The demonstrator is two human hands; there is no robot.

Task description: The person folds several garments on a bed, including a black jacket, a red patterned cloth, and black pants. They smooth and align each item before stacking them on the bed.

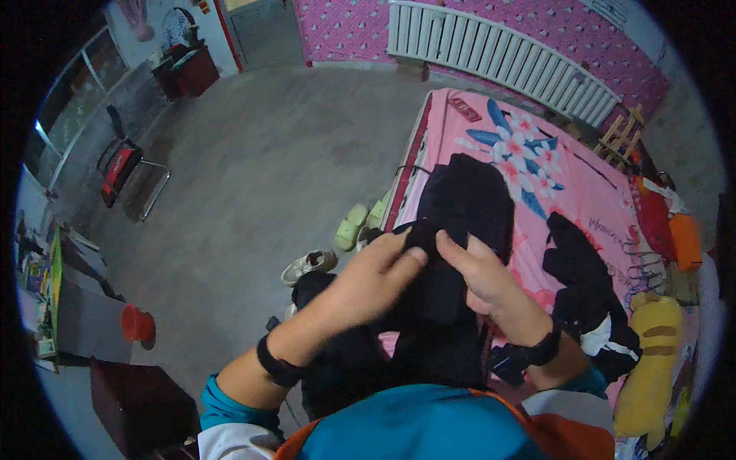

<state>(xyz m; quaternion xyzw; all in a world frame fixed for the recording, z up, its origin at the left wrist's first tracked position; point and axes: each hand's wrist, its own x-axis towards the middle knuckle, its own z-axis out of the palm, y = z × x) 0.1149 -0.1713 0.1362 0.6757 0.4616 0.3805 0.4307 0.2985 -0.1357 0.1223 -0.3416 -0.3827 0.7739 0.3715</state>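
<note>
My left hand (374,267) and my right hand (482,273) are close together in front of me, over the near side of the bed. Between them they pinch a small bunch of black fabric (424,238), thumbs on top. Whether this bunch is a separate piece or part of the garment below cannot be told. A large black garment (468,195) lies just beyond my hands on a pink flowered bedsheet (443,129). More dark cloth lies beneath my hands, blending with my dark trousers (345,356). Each wrist wears a black band.
Right of my hands lie a black-and-white garment (583,293) and a yellow plush toy (650,368). Green clogs (351,227) and a pale shoe (307,265) stand on the floor beside the bed. To the left are a red bucket (137,323), a dark box-shaped piece (141,405) and a chair (135,172).
</note>
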